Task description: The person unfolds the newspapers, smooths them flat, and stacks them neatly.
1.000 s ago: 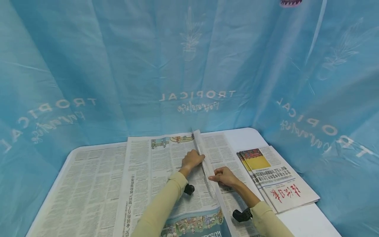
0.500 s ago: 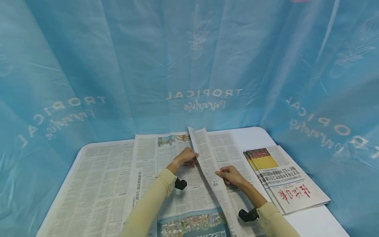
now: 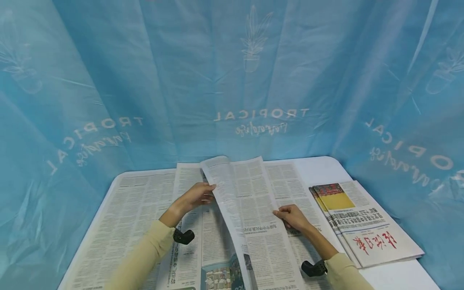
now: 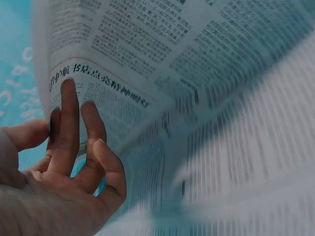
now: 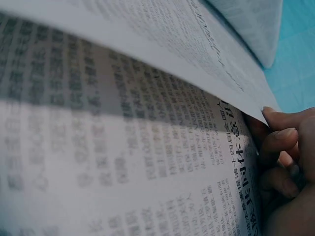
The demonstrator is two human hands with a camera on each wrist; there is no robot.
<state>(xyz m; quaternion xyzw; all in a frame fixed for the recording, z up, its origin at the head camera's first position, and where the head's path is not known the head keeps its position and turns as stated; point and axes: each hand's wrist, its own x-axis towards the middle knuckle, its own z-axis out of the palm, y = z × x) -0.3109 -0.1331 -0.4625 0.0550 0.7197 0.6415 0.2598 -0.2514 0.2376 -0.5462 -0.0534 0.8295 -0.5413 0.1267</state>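
Observation:
A newspaper lies spread on the white table, one printed sheet [image 3: 224,189] of it lifted and curving over in the head view. My left hand [image 3: 195,196] pinches that sheet's left edge between thumb and fingers, holding it raised. In the left wrist view the thumb and fingers [image 4: 69,128] lie on either side of the page, whose print is partly blurred. My right hand [image 3: 293,217] pinches the right edge of the raised pages. In the right wrist view its thumb [image 5: 283,118] presses on top of the page edge with the fingers curled beneath.
Folded newspapers [image 3: 369,225] with red lettering are stacked on the table's right side. Another spread page [image 3: 137,217] covers the left part. A blue curtain [image 3: 232,80] hangs right behind the table [image 3: 313,169]. Each wrist carries a black camera.
My left hand has moved left, drawing the sheet's edge with it, so the narrow fold has opened into a wide page. The right hand keeps its grip. The head view has shifted slightly left.

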